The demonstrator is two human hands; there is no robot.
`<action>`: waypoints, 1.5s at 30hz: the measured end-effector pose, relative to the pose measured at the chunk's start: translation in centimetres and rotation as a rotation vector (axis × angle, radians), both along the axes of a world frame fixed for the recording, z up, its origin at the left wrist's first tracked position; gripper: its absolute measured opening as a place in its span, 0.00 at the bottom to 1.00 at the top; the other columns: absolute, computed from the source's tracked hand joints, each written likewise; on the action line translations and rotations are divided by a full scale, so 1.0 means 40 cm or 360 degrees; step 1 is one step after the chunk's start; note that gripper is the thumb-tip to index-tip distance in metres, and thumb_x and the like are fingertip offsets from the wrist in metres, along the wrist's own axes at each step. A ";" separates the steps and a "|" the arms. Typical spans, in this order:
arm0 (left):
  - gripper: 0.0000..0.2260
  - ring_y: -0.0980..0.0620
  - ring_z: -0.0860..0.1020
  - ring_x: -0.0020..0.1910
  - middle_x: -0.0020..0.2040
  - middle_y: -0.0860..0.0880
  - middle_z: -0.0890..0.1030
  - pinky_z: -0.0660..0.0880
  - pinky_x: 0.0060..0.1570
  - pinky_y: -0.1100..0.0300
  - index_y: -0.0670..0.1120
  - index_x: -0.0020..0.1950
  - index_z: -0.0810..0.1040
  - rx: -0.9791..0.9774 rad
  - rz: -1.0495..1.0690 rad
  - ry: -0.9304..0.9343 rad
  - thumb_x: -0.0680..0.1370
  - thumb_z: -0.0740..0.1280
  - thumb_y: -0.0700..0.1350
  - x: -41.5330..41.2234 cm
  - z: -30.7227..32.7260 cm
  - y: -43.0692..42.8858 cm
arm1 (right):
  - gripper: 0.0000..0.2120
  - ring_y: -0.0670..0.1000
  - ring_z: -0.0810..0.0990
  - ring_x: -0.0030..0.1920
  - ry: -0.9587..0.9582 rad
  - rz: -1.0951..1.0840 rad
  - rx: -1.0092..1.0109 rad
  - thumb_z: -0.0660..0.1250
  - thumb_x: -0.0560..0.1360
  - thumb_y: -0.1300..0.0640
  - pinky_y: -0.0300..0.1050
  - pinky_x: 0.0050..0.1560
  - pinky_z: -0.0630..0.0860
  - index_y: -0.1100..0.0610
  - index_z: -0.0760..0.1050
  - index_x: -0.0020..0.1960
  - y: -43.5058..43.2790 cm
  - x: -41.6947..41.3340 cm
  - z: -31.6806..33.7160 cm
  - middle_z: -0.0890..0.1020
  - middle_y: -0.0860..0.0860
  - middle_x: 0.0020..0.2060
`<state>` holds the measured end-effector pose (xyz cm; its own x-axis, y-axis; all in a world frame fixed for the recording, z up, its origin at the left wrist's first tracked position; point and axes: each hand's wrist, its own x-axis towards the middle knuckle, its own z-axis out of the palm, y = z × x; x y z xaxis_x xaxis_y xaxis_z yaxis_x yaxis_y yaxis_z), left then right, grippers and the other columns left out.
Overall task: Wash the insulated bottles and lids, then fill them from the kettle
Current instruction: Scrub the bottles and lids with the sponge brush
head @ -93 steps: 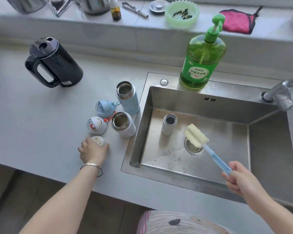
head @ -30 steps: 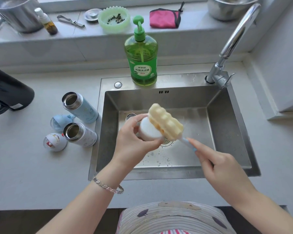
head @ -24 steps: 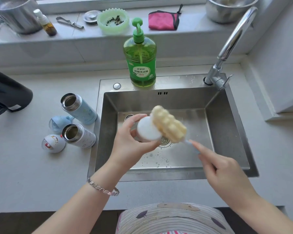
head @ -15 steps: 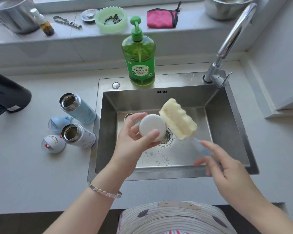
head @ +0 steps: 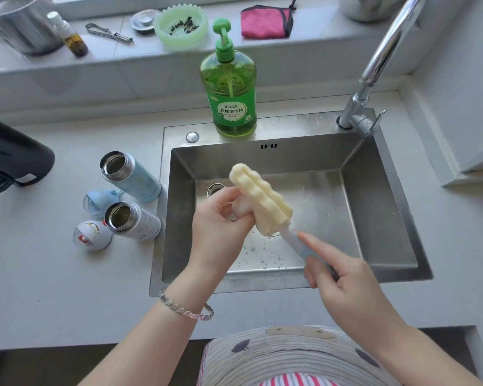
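Left hand (head: 221, 221) pinches small white lid (head: 241, 208) over sink (head: 374, 207); right hand (head: 343, 282) grips brush (head: 262, 199), ridged yellow sponge against lid.

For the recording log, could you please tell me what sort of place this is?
Most likely a home kitchen: a stainless steel sink with a curved chrome tap sits in a pale grey worktop, with a green pump bottle of dish soap on its back rim.

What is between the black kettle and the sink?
In the head view, a light blue bottle and a white bottle stand open there, with a blue lid and a domed white lid beside them.
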<state>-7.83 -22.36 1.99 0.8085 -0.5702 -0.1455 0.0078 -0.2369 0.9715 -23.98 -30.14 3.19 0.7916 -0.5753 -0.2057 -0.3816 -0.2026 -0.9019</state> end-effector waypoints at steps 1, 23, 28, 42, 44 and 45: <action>0.18 0.61 0.80 0.38 0.36 0.61 0.82 0.75 0.38 0.68 0.55 0.41 0.79 0.0002 0.0005 -0.0007 0.67 0.73 0.31 -0.001 -0.001 0.000 | 0.27 0.43 0.65 0.26 -0.0019 -0.0087 0.0096 0.58 0.77 0.70 0.31 0.30 0.63 0.34 0.70 0.53 -0.010 0.004 -0.006 0.70 0.46 0.26; 0.12 0.53 0.79 0.39 0.37 0.50 0.81 0.78 0.46 0.56 0.51 0.36 0.78 -0.0196 0.0270 0.0328 0.61 0.76 0.38 -0.007 -0.017 -0.011 | 0.22 0.46 0.63 0.29 -0.0031 -0.0199 0.0298 0.59 0.78 0.64 0.37 0.32 0.64 0.36 0.72 0.55 0.010 -0.001 -0.008 0.66 0.46 0.25; 0.14 0.50 0.80 0.41 0.39 0.47 0.82 0.78 0.47 0.53 0.46 0.39 0.76 -0.0143 0.0326 0.0478 0.64 0.77 0.33 -0.015 -0.019 -0.010 | 0.24 0.46 0.62 0.28 -0.0013 -0.0233 0.0287 0.58 0.78 0.65 0.36 0.29 0.60 0.35 0.72 0.56 -0.003 0.003 -0.026 0.65 0.46 0.24; 0.19 0.50 0.81 0.40 0.43 0.44 0.78 0.81 0.39 0.55 0.47 0.50 0.78 -0.0250 0.0359 0.0755 0.68 0.70 0.26 -0.029 0.008 -0.020 | 0.27 0.46 0.61 0.27 -0.0011 -0.0253 0.0246 0.58 0.78 0.66 0.38 0.29 0.59 0.29 0.71 0.48 -0.002 0.006 -0.032 0.64 0.47 0.25; 0.17 0.46 0.80 0.43 0.47 0.41 0.77 0.81 0.40 0.53 0.46 0.50 0.77 -0.0262 0.0387 0.0774 0.69 0.70 0.27 -0.024 0.009 -0.016 | 0.27 0.46 0.60 0.28 0.0007 -0.0261 0.0240 0.58 0.78 0.65 0.38 0.29 0.59 0.29 0.71 0.51 -0.003 0.002 -0.035 0.64 0.47 0.25; 0.17 0.44 0.80 0.44 0.48 0.39 0.77 0.81 0.41 0.52 0.45 0.52 0.76 -0.0264 0.0397 0.0783 0.69 0.70 0.28 -0.020 0.008 -0.015 | 0.26 0.47 0.61 0.28 0.0008 -0.0242 0.0243 0.57 0.78 0.65 0.38 0.29 0.59 0.31 0.70 0.53 0.002 0.000 -0.035 0.64 0.47 0.25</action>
